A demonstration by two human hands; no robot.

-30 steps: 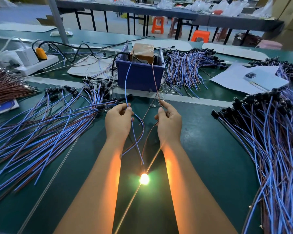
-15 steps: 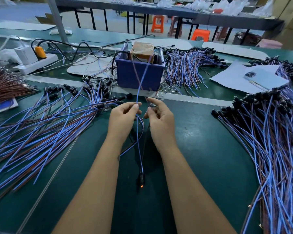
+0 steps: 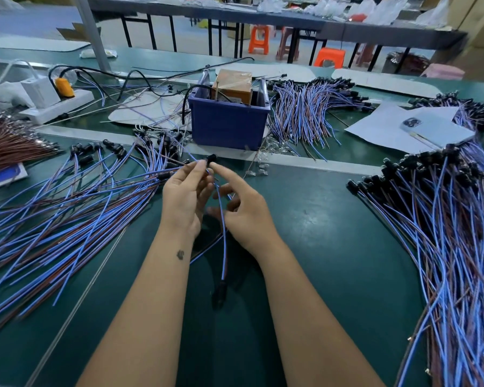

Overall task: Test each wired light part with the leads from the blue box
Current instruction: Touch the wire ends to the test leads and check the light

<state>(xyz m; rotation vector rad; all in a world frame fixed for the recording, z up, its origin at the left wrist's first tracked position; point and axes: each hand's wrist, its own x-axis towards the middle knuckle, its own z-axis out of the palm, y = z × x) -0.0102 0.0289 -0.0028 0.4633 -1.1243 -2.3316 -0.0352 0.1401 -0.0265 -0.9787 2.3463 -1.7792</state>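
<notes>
Head view. At centre frame, the left hand [image 3: 185, 197] pinches the blue and brown wires of one light part, fingers curled round them near its raised fingertips. The right hand [image 3: 242, 209] sits just beside it, forefinger extended toward the pinch and the other fingers loosely curled near the same wires; whether it grips them cannot be told. The held wired light part [image 3: 220, 291], a small black cap on a blue-and-brown pair, hangs toward the lower centre and is unlit. The dark blue plastic box [image 3: 227, 122] stands above the hands at upper centre; its leads cannot be traced to the fingers. A fan of similar blue-and-brown wired parts [image 3: 67, 208] fills the left of the green table [image 3: 327, 247]; a second heap [image 3: 442, 233] fills the right.

Step in hand, as judged: handling between tests. The next move probably calls for setting this part aside and bringing the next part's bare wire ends to the leads.
</notes>
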